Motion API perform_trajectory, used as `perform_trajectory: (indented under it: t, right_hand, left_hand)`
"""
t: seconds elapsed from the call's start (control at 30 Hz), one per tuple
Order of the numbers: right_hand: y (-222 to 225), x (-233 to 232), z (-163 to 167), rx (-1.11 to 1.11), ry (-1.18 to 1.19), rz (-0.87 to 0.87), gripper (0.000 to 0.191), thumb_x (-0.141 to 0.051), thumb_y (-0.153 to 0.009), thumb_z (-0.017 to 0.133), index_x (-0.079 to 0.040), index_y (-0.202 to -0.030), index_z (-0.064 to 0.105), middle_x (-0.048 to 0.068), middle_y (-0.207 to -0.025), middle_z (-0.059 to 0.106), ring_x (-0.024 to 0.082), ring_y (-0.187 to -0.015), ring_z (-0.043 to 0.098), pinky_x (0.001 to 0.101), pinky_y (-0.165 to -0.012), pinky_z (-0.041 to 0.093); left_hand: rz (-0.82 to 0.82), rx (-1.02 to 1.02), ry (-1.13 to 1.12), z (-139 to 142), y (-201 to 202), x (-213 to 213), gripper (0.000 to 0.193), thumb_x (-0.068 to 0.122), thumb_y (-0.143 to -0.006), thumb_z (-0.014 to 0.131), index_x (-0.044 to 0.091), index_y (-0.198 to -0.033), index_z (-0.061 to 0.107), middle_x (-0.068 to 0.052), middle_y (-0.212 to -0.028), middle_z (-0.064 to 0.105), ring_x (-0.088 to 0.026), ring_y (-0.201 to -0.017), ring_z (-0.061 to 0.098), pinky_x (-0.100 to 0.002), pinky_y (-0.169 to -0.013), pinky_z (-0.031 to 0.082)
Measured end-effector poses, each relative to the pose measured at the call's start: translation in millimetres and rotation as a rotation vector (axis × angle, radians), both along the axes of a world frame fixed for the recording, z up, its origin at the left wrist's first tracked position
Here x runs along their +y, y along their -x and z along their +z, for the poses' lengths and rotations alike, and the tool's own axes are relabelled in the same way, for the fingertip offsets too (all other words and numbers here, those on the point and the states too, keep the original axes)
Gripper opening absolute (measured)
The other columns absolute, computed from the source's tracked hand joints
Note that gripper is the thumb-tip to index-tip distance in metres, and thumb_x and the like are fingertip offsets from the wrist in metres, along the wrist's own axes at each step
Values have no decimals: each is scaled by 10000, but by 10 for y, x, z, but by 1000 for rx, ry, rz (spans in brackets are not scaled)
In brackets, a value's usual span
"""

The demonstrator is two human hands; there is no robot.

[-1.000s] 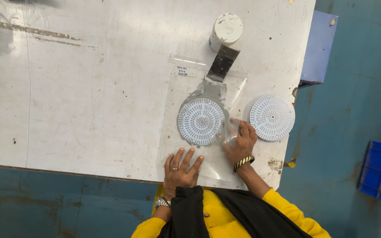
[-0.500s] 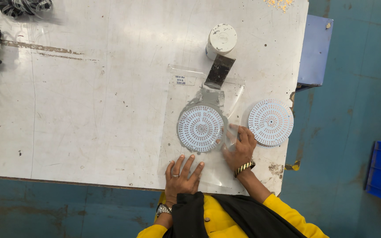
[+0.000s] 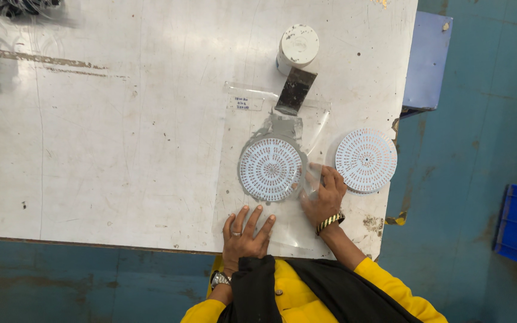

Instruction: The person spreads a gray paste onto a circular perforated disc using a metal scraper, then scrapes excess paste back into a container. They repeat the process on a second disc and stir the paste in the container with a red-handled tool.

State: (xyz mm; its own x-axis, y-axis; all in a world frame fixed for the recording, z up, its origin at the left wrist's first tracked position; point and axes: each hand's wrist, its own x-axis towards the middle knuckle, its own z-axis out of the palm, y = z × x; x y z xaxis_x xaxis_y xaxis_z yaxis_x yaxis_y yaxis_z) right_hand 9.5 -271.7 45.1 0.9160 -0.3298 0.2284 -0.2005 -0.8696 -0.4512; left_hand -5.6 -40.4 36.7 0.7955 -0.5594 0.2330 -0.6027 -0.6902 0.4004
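Since the earlier frames the right hand [image 3: 324,194] has slid a little down and toward the body along the right edge of the clear plastic sheet [image 3: 240,155], while the left hand [image 3: 245,234] has stayed planted at the sheet's near edge. The right fingers are curled and pressed together on the film just beside the round perforated board [image 3: 270,169]; they look to be pinching or lifting the sheet's edge, though the glare on the plastic keeps me from telling whether the film is truly between the fingertips. The left hand lies flat, fingers spread, palm down on the sheet, holding it against the white table [image 3: 121,119].

The board under the sheet sits in the middle of the film, ringed with grey paste, touching neither hand. A second round board [image 3: 366,160] lies to the right of the right hand, near the table's edge, off the sheet. Beyond the first board a dark flat scraper [image 3: 296,90] leans on the far part of the sheet, with a white cylindrical tub [image 3: 298,46] just behind it.

To do this well, I judge the left palm should keep firm, even pressure so the film cannot creep, and the right should raise the edge slowly and steadily, so the paste does not smear
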Motion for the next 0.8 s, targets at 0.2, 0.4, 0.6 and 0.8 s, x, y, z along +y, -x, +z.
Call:
perform_trajectory:
  t: [0.2,0.4,0.6,0.8]
  right_hand:
    - [16,-40,-4,-26,-1,34,444,-215,-749,826,-124,-1176,746,52,-1361,631,323,-1297,503,475,-1094,362]
    - [39,-65,-21,-6,-54,46,544,-153,-653,773,-107,-1195,741,74,-1371,629,340,-1317,485,490,-1112,353]
    - [41,-69,-54,-22,-41,42,516,-184,-695,778,-95,-1201,735,75,-1368,627,342,-1317,485,496,-1111,350]
    - [35,-62,-42,-23,-41,39,498,-208,-718,788,-93,-1199,737,76,-1374,629,347,-1322,483,501,-1114,348]
  left_hand:
    - [23,-83,5,-4,-3,-7,426,342,-916,690,311,-1340,666,-33,-1465,536,-292,-1374,421,-571,-1115,305]
    - [6,-5,24,2,-2,-7,404,318,-925,695,293,-1328,691,-36,-1429,570,-288,-1366,439,-542,-1135,326]
    - [7,-5,31,13,-9,-13,399,314,-922,700,285,-1320,697,-43,-1423,580,-290,-1361,446,-535,-1131,330]
    - [12,-5,25,22,-16,-18,392,310,-923,698,287,-1314,700,-38,-1422,586,-284,-1360,448,-528,-1135,332]
